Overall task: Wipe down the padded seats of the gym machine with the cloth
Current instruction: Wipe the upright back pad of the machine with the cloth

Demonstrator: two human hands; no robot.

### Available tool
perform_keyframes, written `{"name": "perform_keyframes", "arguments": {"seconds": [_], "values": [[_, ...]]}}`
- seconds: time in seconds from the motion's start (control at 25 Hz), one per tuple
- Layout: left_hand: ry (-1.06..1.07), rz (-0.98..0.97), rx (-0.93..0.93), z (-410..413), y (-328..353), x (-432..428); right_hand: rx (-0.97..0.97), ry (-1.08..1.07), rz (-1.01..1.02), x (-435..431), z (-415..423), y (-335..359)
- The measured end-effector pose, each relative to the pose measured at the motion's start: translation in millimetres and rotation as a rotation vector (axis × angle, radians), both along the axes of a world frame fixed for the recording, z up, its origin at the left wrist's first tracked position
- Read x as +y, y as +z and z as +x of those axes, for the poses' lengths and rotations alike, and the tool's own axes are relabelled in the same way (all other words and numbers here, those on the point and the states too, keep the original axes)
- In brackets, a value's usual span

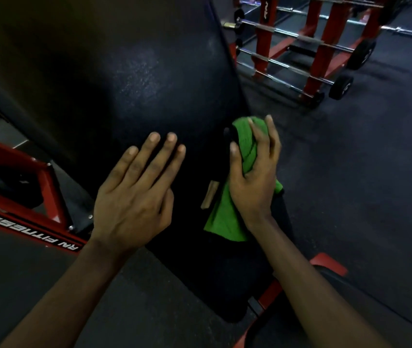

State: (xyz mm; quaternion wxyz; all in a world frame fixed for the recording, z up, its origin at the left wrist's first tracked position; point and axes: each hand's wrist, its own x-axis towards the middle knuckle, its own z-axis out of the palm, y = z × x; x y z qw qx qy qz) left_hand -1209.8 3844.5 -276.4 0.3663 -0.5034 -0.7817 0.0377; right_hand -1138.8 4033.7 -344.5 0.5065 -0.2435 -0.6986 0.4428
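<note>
1. The green cloth point(225, 217) is at centre-right of the frame, bunched in the right hand point(255, 177). Thumb and fingers point(271, 136) are curled round it, clamped, at the right edge of the big black pad point(149, 84).
2. The left hand point(134, 194) lies flat on the pad at centre frame, fingers straight and slightly apart, holding nothing.
3. The cloth looks soft, light and floppy, with its lower end hanging loose below the palm. Best held wadded in the palm so a flat fold meets the pad.
4. The pad looks like firm vinyl, textured and likely a bit slick. It should take pressure fine.
5. There is a tan strip point(208, 194) on the pad beside the cloth; can't tell what it is.
6. The red frame point(49, 182) is at lower left and the barbell rack point(325, 46) at upper right.
</note>
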Motion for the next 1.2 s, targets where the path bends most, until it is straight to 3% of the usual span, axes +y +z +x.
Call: {"name": "perform_keyframes", "arguments": {"seconds": [0.2,0.52,0.84,1.08,1.2], "values": [[-0.022,-0.042,0.052,-3.3,-0.9,1.9,-0.072,-0.036,-0.132,1.9,24.4,-46.0],[-0.016,-0.002,0.042,0.1,-1.7,1.9,0.02,-0.073,-0.008,16.0,-17.4,20.4],[-0.02,0.004,0.05,0.2,-3.1,2.1,-0.158,-0.091,-0.157,16.0,34.8,-63.6],[-0.017,0.012,0.05,0.2,-3.5,2.3,-0.007,-0.102,-0.003,29.6,-24.5,23.8],[-0.012,0.001,0.047,0.0,-3.0,1.4,-0.007,-0.108,0.015,27.7,-23.1,25.4]]}}
